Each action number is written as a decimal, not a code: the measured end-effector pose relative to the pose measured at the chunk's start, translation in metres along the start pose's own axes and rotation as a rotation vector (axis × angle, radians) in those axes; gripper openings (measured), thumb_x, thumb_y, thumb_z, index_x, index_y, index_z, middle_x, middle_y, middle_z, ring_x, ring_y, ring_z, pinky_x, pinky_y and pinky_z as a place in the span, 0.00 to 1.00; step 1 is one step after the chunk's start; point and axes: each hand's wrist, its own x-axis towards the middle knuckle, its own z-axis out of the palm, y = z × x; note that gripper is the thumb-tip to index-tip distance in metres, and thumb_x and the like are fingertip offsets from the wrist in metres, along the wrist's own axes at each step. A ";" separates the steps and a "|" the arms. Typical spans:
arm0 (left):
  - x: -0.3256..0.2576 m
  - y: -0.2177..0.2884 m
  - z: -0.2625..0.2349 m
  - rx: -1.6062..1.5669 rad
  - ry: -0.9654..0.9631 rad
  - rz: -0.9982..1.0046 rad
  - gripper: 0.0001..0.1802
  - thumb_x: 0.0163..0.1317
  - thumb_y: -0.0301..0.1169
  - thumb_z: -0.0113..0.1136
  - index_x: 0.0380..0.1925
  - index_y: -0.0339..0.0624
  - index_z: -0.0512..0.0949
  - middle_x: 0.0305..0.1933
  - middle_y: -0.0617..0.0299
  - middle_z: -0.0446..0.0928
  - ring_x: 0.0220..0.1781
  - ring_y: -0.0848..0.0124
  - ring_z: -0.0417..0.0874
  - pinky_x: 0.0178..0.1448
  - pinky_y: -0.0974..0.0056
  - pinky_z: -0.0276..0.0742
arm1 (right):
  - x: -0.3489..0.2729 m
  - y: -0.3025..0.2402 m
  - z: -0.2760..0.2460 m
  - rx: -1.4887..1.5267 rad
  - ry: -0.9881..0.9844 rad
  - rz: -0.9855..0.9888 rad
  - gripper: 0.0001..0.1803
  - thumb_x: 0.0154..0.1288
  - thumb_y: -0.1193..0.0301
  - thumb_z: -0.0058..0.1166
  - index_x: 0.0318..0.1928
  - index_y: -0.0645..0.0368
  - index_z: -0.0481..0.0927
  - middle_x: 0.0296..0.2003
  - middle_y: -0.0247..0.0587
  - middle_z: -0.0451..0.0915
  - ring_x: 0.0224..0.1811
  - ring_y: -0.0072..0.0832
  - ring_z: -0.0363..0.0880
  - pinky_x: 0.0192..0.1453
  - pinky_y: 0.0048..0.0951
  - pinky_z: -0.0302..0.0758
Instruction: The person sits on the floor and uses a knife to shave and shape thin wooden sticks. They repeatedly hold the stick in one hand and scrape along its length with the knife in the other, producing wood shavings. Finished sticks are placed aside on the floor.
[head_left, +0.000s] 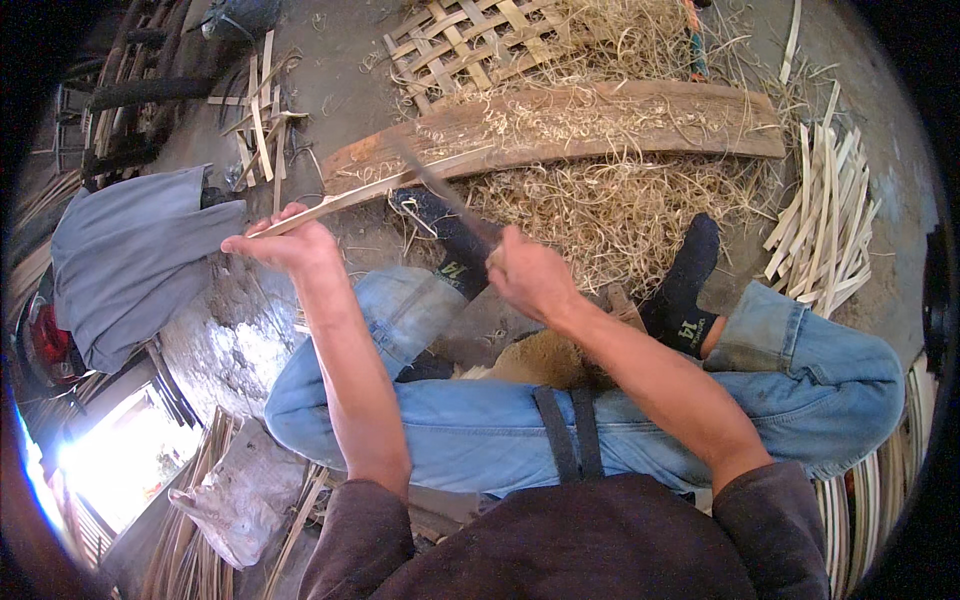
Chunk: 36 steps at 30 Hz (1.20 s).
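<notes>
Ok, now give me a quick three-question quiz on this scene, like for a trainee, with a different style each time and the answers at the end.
1. Open question: What tool does the right hand grip?
2. True or false: In the picture, the pile of pale strips lies to the right of the shaving-covered plank.
3. Fill in the blank: The left hand holds one end of a long, thin, pale ____.

Key:
1. A knife, its blade somewhat blurred.
2. True.
3. Strip.
</notes>
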 end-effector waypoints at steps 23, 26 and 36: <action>-0.007 0.007 -0.010 -0.087 -0.257 0.034 0.26 0.68 0.57 0.30 0.25 0.50 0.66 0.26 0.69 0.63 0.25 0.74 0.63 0.30 0.67 0.63 | 0.001 0.038 -0.013 0.002 0.059 0.223 0.18 0.61 0.64 0.51 0.42 0.69 0.69 0.31 0.61 0.80 0.35 0.57 0.81 0.39 0.51 0.78; -0.016 0.021 0.009 -0.132 -0.537 -0.054 0.20 0.62 0.48 0.40 0.32 0.44 0.74 0.27 0.68 0.63 0.28 0.74 0.65 0.34 0.65 0.64 | 0.008 0.037 -0.021 -0.012 0.091 0.225 0.19 0.60 0.64 0.52 0.41 0.70 0.69 0.29 0.61 0.80 0.34 0.57 0.81 0.40 0.51 0.78; -0.057 0.030 0.024 -0.197 -0.989 0.003 0.28 0.59 0.59 0.50 0.24 0.42 0.65 0.16 0.70 0.49 0.18 0.77 0.47 0.27 0.67 0.43 | -0.030 -0.085 -0.041 0.311 -0.012 0.026 0.18 0.62 0.67 0.50 0.40 0.72 0.66 0.28 0.66 0.79 0.32 0.58 0.80 0.37 0.52 0.79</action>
